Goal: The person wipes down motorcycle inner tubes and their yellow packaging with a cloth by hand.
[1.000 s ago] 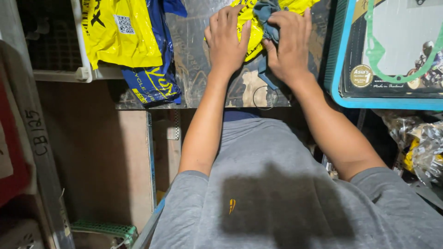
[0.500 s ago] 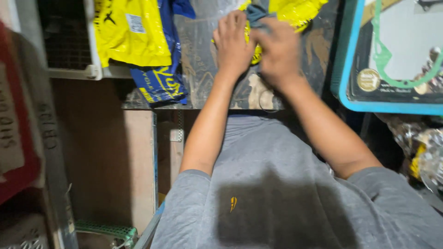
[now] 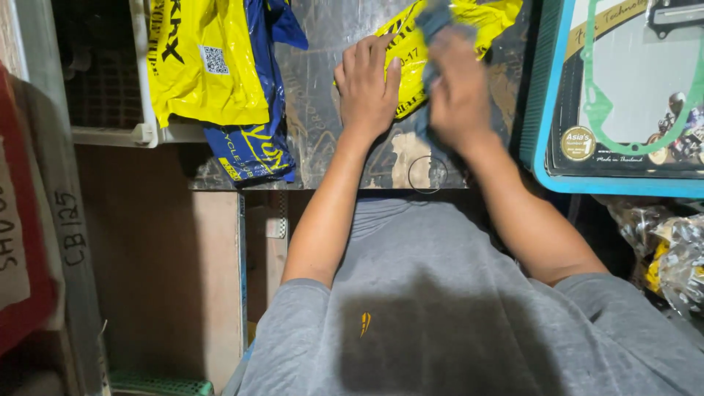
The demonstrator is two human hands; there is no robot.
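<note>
Head view, looking down over worn dark worktop (image 3: 323, 139).
- L hand (image 3: 367, 92): flat, palm down, fingers spread, on edge of yellow plastic bag (image 3: 411, 51).
- R hand (image 3: 458, 95): motion-blurred, on grey-blue cloth (image 3: 434, 22) lying over same bag; grip unclear.
- Second yellow plastic bag (image 3: 202, 66) w/ black print, upper L, overlapping blue plastic bag (image 3: 253, 143) w/ yellow print, hanging over worktop edge.
- White plastic crate (image 3: 139, 88), far L, beside bags.
- Blue-framed gasket pack (image 3: 623, 95), R, green gasket outline on card.
- Grey T-shirt (image 3: 440, 315), foreground.
- Clear-wrapped parts (image 3: 675, 249), lower R, contents unclear.
</note>
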